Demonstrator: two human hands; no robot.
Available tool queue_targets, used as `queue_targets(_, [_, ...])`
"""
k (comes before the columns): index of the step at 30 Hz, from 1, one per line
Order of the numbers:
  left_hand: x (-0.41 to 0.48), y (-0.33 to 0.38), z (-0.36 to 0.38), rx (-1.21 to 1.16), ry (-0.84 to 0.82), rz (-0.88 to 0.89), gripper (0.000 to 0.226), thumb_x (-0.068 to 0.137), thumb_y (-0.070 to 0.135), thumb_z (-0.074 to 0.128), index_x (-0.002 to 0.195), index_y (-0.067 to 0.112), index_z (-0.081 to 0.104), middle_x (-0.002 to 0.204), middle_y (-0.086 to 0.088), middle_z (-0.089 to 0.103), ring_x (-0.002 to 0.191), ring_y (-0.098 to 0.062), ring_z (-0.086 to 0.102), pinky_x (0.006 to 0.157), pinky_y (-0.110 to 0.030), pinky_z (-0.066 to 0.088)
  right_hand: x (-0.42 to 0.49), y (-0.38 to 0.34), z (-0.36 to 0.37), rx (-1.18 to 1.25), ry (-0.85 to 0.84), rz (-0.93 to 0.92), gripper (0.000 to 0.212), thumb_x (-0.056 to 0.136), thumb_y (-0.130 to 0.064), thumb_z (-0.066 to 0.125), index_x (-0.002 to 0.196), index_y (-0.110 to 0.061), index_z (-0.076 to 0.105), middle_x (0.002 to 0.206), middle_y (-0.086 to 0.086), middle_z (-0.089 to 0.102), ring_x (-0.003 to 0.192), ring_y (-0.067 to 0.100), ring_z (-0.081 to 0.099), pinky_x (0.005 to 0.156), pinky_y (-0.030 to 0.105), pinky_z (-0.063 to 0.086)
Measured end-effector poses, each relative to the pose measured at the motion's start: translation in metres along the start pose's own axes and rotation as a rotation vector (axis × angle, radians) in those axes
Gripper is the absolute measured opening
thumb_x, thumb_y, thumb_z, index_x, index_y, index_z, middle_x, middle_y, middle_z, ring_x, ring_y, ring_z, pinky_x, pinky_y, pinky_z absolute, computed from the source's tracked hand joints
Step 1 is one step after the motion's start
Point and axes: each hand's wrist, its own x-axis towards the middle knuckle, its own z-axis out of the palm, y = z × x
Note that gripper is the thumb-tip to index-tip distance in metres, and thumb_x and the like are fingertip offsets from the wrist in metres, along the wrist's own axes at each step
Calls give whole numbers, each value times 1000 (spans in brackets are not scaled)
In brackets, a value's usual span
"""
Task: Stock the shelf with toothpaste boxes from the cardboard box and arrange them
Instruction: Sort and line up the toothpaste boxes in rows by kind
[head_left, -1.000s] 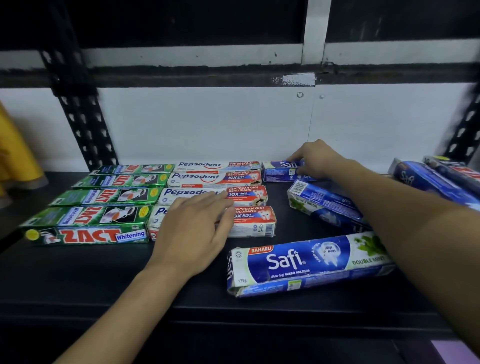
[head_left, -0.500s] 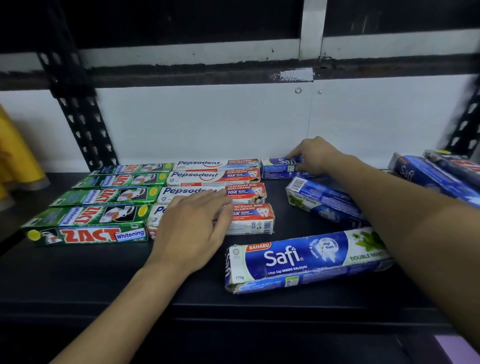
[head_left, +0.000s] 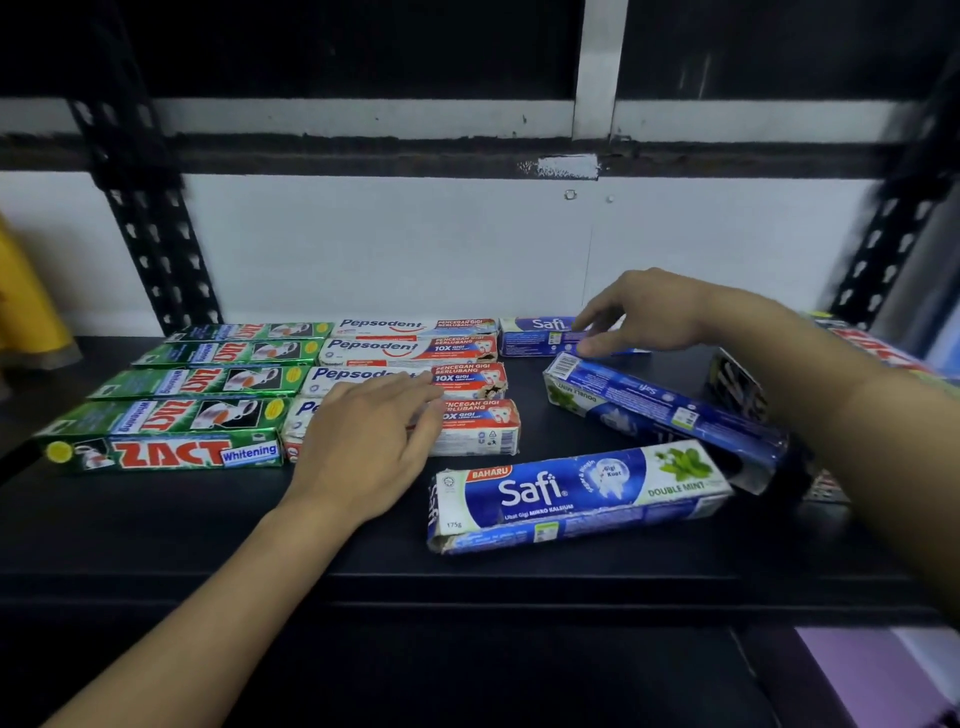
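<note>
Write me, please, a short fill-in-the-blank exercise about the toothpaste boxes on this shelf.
1. The white boxes under the left hand carry the brand ____.
2. The green boxes lying beside them number ____.
3. The front blue box names the flavour double ____.
Missing words: Pepsodent; four; mint.

On the black metal shelf (head_left: 156, 519), green Zact cardboard boxes (head_left: 197, 382) lie leftmost, white Pepsodent cardboard boxes (head_left: 405, 351) just right of them. Blue Safi cardboard boxes (head_left: 571, 493) lie further right.
</note>
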Motion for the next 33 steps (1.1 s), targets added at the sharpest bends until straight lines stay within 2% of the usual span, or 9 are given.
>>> queue_targets(4, [0,0,0,2,-1,2,57,98,53,22,124,30,67,135,13,61,126,-10,54,98,-36,39,-31,-3,-6,25,-116,34,42,74,-64,68,98,-29,73,83,-4,75,76,16,70,81,33,54])
queue_targets(6, [0,0,0,7,-4,2,56,98,53,23,124,30,67,135,13,60,126,-10,54,98,-37,39,-44,-4,-6,112,-169,75,45,70,-59,75,102,-27,71,87,-3,73,79,20,71,73,30,58])
queue_targets(9, [0,0,-1,6,-5,1,56,98,52,24,124,29,67,135,12,61,125,-11,55,99,-37,40,-57,-8,-3,101,-216,121,57,65,-50,84,114,-29,63,101,-9,68,87,19,69,75,32,59])
queue_targets(14, [-2,0,-2,1,-11,-4,54,98,51,25,124,29,67,134,11,62,125,-12,56,99,-38,40,-56,-12,5,-98,-79,103,55,68,-38,84,118,-30,62,100,-11,67,84,7,59,76,27,45])
queue_targets(21, [-2,1,-4,-14,9,0,42,100,44,31,111,28,69,116,12,69,107,-13,62,89,-36,41,-51,5,12,308,-93,81,28,85,-18,70,111,-29,68,94,-1,74,60,7,58,50,16,42])
queue_targets(24, [-3,2,-4,-17,12,6,42,100,44,31,109,27,69,114,12,70,105,-14,62,88,-36,42,-50,11,18,336,-47,85,23,88,-19,68,107,-32,68,93,-5,75,73,10,64,67,24,49])
queue_targets(27, [-3,2,-5,-23,15,8,42,100,43,33,110,27,70,117,11,70,107,-14,62,89,-37,42,-50,15,22,125,72,110,19,89,-30,69,108,-30,70,104,-9,72,96,11,65,82,23,44])
queue_targets(31, [-3,2,-5,-17,14,4,43,100,45,32,108,26,69,111,10,71,105,-15,63,88,-37,42,-48,7,30,31,44,112,50,82,-53,70,124,-27,62,121,-7,66,98,9,59,84,21,39])
queue_targets(33, [-3,2,-5,-18,18,4,42,100,44,32,109,26,69,111,10,71,105,-15,63,88,-37,42,-44,2,37,17,28,105,66,82,-57,68,138,-28,50,134,-3,59,111,15,56,90,22,37])
